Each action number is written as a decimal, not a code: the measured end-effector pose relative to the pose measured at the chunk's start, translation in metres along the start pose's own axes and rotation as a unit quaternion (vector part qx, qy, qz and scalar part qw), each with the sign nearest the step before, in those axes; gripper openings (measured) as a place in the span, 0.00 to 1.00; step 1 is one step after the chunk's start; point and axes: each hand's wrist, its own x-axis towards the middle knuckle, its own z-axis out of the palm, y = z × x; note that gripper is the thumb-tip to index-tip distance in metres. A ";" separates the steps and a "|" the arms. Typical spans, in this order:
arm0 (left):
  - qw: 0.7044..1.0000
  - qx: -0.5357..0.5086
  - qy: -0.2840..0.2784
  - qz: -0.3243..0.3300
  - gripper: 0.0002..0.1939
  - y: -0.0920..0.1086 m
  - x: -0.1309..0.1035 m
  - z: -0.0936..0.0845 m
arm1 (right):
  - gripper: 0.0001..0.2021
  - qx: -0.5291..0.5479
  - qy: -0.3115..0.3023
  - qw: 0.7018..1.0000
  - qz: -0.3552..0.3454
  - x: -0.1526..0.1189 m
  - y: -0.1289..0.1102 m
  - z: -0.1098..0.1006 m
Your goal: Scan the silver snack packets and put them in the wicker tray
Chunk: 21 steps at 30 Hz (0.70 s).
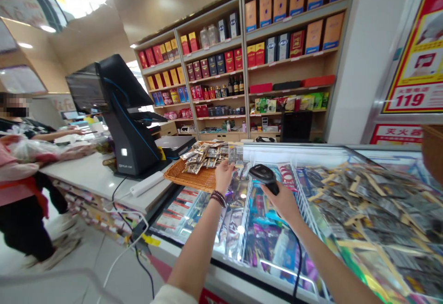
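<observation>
Shelves of boxed goods stand behind a display case, where the left hand pinches a small packet by its lower edge at the right end of a wicker basket. Curled around the handle of a scanner, the right hand holds it beside the packet, seemingly at a scanning step; the next move calls for a steady packet and the scanner's face aimed at its code.

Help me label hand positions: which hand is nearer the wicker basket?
The left hand, holding a packet close beside the wicker basket; the right hand, with a barcode scanner, is farther right.
</observation>
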 end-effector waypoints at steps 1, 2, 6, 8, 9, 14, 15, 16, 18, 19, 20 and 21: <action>1.000 -0.020 -0.014 -0.009 0.15 -0.008 -0.008 0.009 | 0.19 0.013 0.012 1.000 0.002 0.000 0.001 -0.002; 0.999 -0.039 -0.025 -0.022 0.16 -0.016 -0.016 0.017 | 0.20 0.026 0.021 0.999 0.005 -0.001 0.001 -0.003; 0.993 -0.089 -0.032 -0.069 0.15 -0.048 -0.037 0.036 | 0.20 0.057 0.020 0.998 0.030 -0.001 0.004 -0.007; 0.990 -0.107 -0.029 -0.081 0.15 -0.057 -0.041 0.037 | 0.20 0.057 0.005 0.998 0.034 0.000 0.007 -0.006; 0.990 -0.115 -0.025 -0.083 0.15 -0.060 -0.041 0.036 | 0.19 0.051 -0.003 0.998 0.032 0.000 0.008 -0.006; 0.989 -0.130 0.005 -0.074 0.16 -0.063 -0.038 0.032 | 0.17 -0.003 -0.028 0.999 0.025 0.000 0.007 -0.003; 0.989 -0.129 0.007 -0.072 0.16 -0.062 -0.038 0.032 | 0.17 -0.007 -0.030 0.999 0.027 -0.001 0.006 -0.003; 0.989 -0.128 0.008 -0.070 0.16 -0.062 -0.038 0.032 | 0.17 -0.008 -0.032 0.999 0.028 -0.002 0.005 -0.003; 0.989 -0.133 0.009 -0.067 0.15 -0.061 -0.038 0.032 | 0.17 -0.003 -0.036 0.999 0.030 -0.004 0.002 -0.004; 0.988 -0.138 0.011 -0.066 0.15 -0.061 -0.039 0.032 | 0.17 0.002 -0.037 0.999 0.030 -0.004 0.001 -0.004; 0.988 -0.142 0.012 -0.066 0.15 -0.061 -0.039 0.032 | 0.17 0.006 -0.037 0.999 0.030 -0.005 0.000 -0.005; 0.987 -0.144 0.015 -0.068 0.15 -0.061 -0.039 0.031 | 0.17 0.007 -0.038 0.999 0.030 -0.005 0.000 -0.005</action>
